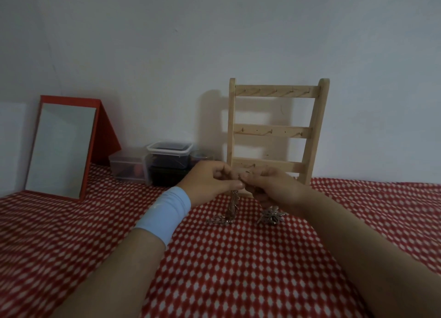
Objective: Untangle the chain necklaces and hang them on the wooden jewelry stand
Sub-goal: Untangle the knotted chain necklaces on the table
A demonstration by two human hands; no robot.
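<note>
Both hands meet just in front of the lowest rail of the pale wooden, ladder-shaped jewelry stand (274, 131), with the thin, dull-metal chain necklaces (233, 205) caught between them. The left hand (210, 181) pinches the tangle between its thumb and curled fingers (236, 186). The right hand (272, 186) pinches it from the other side, its fingertips almost touching the left's. Below the left fingers a bunched strand hangs down, and its end trails onto the red cloth with white diamonds (238, 270) that covers the counter. Below the right fingers hangs a spiky metal pendant (270, 217); whether it rests on the cloth or only nears it, I cannot tell.

The chains look light, limp and slippery, likely to slide and knot again, and such fine links could kink or snap under a hard pull. The best hold is probably close to the knot with the fingertips, teasing loops loose while the pendant hangs free. For hanging, a grip near the clasp seems best.

Counted:
- **Stand:** one, with three cross rails of small hooks. No chain shows on the upper two, and the hands partly hide the lowest.
- **Necklaces:** two hanging bunches and one pendant; the number of separate necklaces cannot be told.
- **Beyond the left fingers:** two clear plastic boxes (169, 150) and one red-framed standing mirror (62, 148).
- **On the left wrist:** one pale blue wristband (164, 215).
</note>
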